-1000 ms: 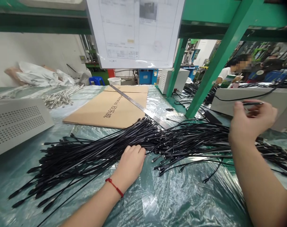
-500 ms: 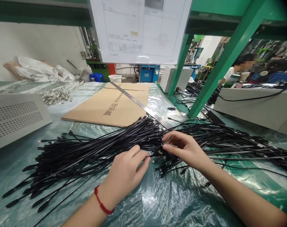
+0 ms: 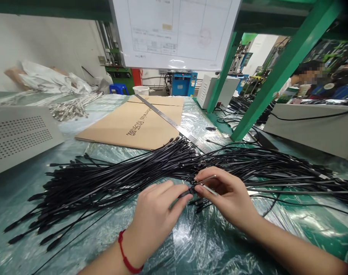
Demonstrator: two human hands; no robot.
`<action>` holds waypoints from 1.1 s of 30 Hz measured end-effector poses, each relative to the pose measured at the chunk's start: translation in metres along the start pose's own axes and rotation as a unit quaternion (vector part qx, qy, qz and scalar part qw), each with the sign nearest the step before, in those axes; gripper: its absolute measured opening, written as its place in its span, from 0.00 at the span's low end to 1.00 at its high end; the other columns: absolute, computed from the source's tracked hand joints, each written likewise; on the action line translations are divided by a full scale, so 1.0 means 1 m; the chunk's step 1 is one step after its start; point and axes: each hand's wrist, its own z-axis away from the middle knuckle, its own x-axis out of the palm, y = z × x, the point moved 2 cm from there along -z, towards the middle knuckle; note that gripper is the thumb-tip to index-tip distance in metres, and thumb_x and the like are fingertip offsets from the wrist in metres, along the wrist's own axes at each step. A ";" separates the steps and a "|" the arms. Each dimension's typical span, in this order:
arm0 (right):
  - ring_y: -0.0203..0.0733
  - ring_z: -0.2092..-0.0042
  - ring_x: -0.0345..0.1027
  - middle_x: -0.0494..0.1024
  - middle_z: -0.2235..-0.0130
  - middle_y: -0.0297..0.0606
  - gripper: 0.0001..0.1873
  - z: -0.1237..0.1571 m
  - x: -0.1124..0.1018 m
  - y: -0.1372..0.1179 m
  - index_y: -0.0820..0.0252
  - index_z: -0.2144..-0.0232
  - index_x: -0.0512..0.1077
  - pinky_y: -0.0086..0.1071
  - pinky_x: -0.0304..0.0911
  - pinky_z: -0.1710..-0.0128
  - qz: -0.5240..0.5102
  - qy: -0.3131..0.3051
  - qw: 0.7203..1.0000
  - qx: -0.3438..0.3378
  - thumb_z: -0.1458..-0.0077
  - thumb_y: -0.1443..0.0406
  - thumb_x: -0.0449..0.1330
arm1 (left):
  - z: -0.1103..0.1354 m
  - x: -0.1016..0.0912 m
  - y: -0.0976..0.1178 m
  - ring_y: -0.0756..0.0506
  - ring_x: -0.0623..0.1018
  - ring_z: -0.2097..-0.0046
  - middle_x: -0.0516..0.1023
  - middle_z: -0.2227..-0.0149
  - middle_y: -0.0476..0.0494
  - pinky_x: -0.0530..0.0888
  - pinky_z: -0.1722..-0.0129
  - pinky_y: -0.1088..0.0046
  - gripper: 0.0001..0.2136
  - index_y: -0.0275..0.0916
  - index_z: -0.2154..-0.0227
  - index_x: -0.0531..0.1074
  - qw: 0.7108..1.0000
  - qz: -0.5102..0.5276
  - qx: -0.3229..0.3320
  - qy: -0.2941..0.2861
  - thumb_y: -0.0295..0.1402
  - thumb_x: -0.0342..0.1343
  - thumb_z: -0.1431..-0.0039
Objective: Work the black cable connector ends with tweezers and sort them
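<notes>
My left hand [image 3: 159,208], with a red cord bracelet [image 3: 128,254] on its wrist, pinches a black cable [image 3: 188,192] by its connector end between thumb and forefinger. Close beside it, my right hand [image 3: 228,191] is closed on a thin metal tool with two arms [image 3: 210,188], which resembles tweezers. The tool's near end meets the connector, but fingers and dark cables hide the exact contact. Behind both hands lies a pile of black cables [image 3: 128,164], fanning out to the left. Another bundle of black cables [image 3: 265,164] stretches off to the right.
A cardboard sheet [image 3: 151,126] lies behind the cables, with a steel ruler [image 3: 174,124] across it. Grey perforated housing [image 3: 21,133] stands left. A green post [image 3: 265,91] and a grey box [image 3: 311,126] are right. A printed sheet [image 3: 174,34] hangs above. A person [image 3: 291,82] sits beyond.
Both hands have shifted slightly right and closer together, with the connector now between them. The metal tool has turned a little and come nearer the connector. The camera view has also shifted slightly.
</notes>
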 end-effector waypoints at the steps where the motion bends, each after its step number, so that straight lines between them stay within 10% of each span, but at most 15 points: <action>1: 0.35 0.61 0.75 0.78 0.59 0.37 0.09 0.002 0.001 -0.002 0.54 0.59 0.76 0.25 0.73 0.65 0.011 -0.001 1.000 -0.025 0.43 0.66 0.68 | 0.000 -0.001 0.001 0.48 0.76 0.67 0.78 0.66 0.52 0.67 0.66 0.70 0.04 0.45 0.57 0.74 1.000 0.009 0.002 0.005 0.34 0.57 0.32; 13: 0.39 0.57 0.74 0.78 0.58 0.39 0.17 0.006 0.005 -0.011 0.57 0.58 0.77 0.33 0.73 0.58 0.081 0.010 0.980 -0.183 0.50 0.72 0.72 | 0.000 -0.003 0.014 0.49 0.73 0.70 0.76 0.71 0.54 0.62 0.66 0.68 0.05 0.40 0.67 0.72 0.999 0.040 -0.013 0.026 0.23 0.57 0.40; 33: 0.40 0.61 0.76 0.81 0.63 0.37 0.17 0.011 0.010 -0.010 0.56 0.58 0.76 0.34 0.74 0.61 0.052 -0.034 0.982 -0.179 0.50 0.72 0.71 | 0.004 0.003 0.012 0.49 0.69 0.72 0.72 0.75 0.53 0.57 0.68 0.68 0.05 0.39 0.72 0.68 1.000 0.008 -0.008 -0.007 0.25 0.56 0.41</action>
